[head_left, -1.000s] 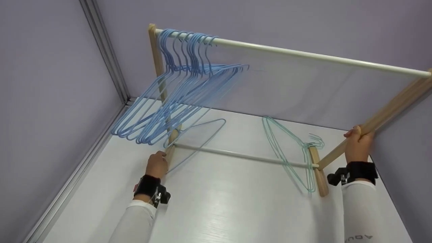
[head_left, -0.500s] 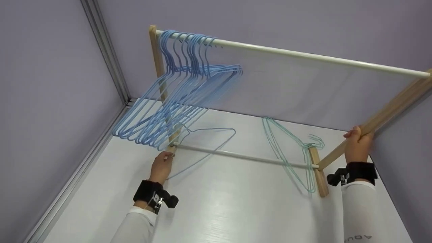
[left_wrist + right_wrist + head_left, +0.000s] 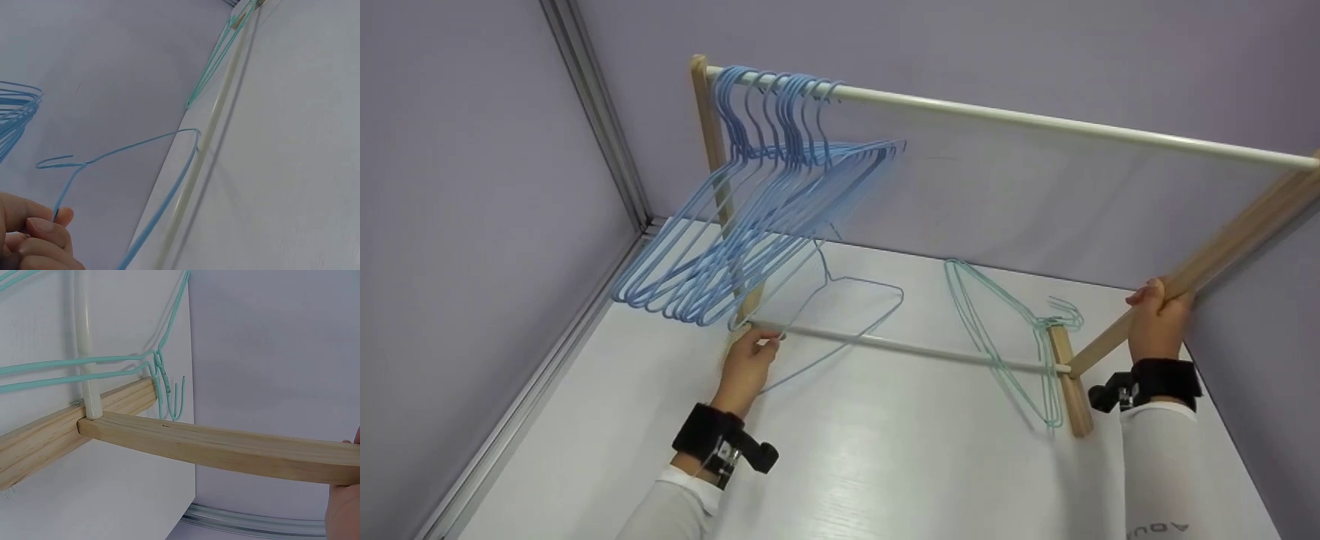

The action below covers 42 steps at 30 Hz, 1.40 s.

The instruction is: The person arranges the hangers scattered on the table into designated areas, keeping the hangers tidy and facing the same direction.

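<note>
My left hand (image 3: 746, 367) pinches a single blue wire hanger (image 3: 160, 208) by one sloping arm. The hanger is tilted, its hook up and its body pointing right, below a bunch of blue hangers (image 3: 791, 112) on the rack's upper rail (image 3: 1035, 120). In the left wrist view, thumb and fingertips close on the wire under the hook. My right hand (image 3: 1159, 326) grips the rack's right wooden post (image 3: 1245, 225); its fingers are partly hidden behind the wood. Only an edge of that hand shows in the right wrist view.
Several teal hangers (image 3: 997, 289) lean over the lower rail (image 3: 915, 350) beside the right wooden foot (image 3: 1076, 401). The rack stands on a white surface (image 3: 840, 465). Grey-violet panels rise at the back and both sides, with a metal profile (image 3: 592, 112) in the left corner.
My left hand has moved right and slightly up, carrying the blue hanger out to the right from under the bunch. The hanger's hook now shows. My right hand stays on the post.
</note>
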{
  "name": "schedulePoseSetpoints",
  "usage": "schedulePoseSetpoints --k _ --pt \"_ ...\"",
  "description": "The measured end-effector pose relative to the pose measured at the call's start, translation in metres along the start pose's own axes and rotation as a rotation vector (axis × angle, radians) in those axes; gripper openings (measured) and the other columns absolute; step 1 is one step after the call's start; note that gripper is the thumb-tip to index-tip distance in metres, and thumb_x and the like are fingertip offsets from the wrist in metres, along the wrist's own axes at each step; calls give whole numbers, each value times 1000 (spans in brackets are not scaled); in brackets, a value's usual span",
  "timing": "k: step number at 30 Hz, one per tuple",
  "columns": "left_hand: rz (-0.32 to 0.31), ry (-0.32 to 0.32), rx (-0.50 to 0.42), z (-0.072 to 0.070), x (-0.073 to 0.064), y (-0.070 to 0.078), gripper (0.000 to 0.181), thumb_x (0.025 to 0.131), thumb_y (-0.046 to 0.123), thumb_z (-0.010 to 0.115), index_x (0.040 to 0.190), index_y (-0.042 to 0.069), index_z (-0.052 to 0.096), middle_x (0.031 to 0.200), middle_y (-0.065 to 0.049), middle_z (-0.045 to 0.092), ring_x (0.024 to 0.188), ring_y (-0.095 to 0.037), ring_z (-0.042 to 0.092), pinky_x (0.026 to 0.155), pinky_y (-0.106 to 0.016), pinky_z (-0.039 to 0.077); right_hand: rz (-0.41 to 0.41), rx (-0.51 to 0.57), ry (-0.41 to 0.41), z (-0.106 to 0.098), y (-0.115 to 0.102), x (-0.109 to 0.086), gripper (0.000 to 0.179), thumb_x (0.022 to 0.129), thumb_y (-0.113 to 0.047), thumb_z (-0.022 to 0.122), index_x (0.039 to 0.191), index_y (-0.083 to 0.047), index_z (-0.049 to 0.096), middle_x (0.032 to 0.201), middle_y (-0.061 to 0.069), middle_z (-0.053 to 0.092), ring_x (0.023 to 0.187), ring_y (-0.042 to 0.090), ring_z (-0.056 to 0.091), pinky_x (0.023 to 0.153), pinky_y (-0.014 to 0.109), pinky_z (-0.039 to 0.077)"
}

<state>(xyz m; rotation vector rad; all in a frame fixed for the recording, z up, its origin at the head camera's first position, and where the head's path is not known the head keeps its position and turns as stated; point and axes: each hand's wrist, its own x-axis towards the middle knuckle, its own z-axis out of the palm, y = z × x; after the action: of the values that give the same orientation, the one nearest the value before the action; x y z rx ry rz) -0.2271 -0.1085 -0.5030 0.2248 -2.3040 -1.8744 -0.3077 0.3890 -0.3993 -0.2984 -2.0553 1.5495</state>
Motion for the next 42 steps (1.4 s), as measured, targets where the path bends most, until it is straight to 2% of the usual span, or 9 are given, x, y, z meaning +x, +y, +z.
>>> schedulePoseSetpoints --k 6,10,15,20,24,28,35,38,42 --pt "41 -47 -19 10 -6 8 21 99 6 58 114 -5 69 75 0 52 65 -11 42 60 -25 36 7 -28 -21 0 0 -2 11 109 -19 37 110 -12 45 82 -4 50 86 8 45 85 18 31" --pt "105 -53 46 14 -12 17 19 99 10 61 112 2 73 74 0 53 60 -12 42 55 -25 36 -10 -44 -16 0 0 -2 14 109 -18 36 111 -8 46 81 -5 50 85 8 46 85 19 31" --pt "272 -14 97 21 -21 30 17 99 13 65 111 6 75 76 -2 60 57 -9 43 55 -25 37 -23 -36 -8 0 1 -2 17 109 -18 37 115 -4 45 81 -5 50 84 8 47 86 19 32" --pt "468 39 151 30 -31 45 15 98 12 67 108 7 76 74 1 61 55 -5 39 54 -24 35 -25 -22 0 -1 2 -3 11 109 -17 38 108 -10 47 80 -5 51 84 8 48 85 18 33" --pt "578 74 162 34 -36 60 14 97 11 67 107 7 77 75 1 63 57 -5 40 54 -24 36 -30 -22 -3 -1 3 -3 10 108 -16 38 106 -12 47 80 -5 51 83 9 48 85 18 33" --pt "659 99 109 34 -35 78 14 96 5 65 105 4 75 75 -1 63 56 -8 39 54 -24 34 -7 -29 -1 -1 3 -3 12 109 -18 37 110 -10 46 81 -5 51 84 8 48 88 20 33" --pt "737 150 -19 23 -36 108 20 95 -2 56 109 1 71 75 -3 60 53 -10 32 53 -26 29 18 -9 -1 -2 6 3 7 109 -19 37 105 -18 42 80 -4 50 85 8 45 84 16 32" --pt "726 170 -63 17 -36 117 24 94 -4 53 111 -1 70 76 -3 59 52 -9 31 51 -26 28 13 -14 -5 -1 5 3 8 109 -20 37 104 -17 43 80 -4 50 85 8 45 84 16 31" --pt "674 184 -96 8 -35 123 26 96 -3 51 115 -1 68 79 -3 60 51 -7 32 50 -24 26 -4 -28 -4 -1 1 2 9 109 -19 37 104 -16 44 78 -6 51 84 8 45 84 17 31"
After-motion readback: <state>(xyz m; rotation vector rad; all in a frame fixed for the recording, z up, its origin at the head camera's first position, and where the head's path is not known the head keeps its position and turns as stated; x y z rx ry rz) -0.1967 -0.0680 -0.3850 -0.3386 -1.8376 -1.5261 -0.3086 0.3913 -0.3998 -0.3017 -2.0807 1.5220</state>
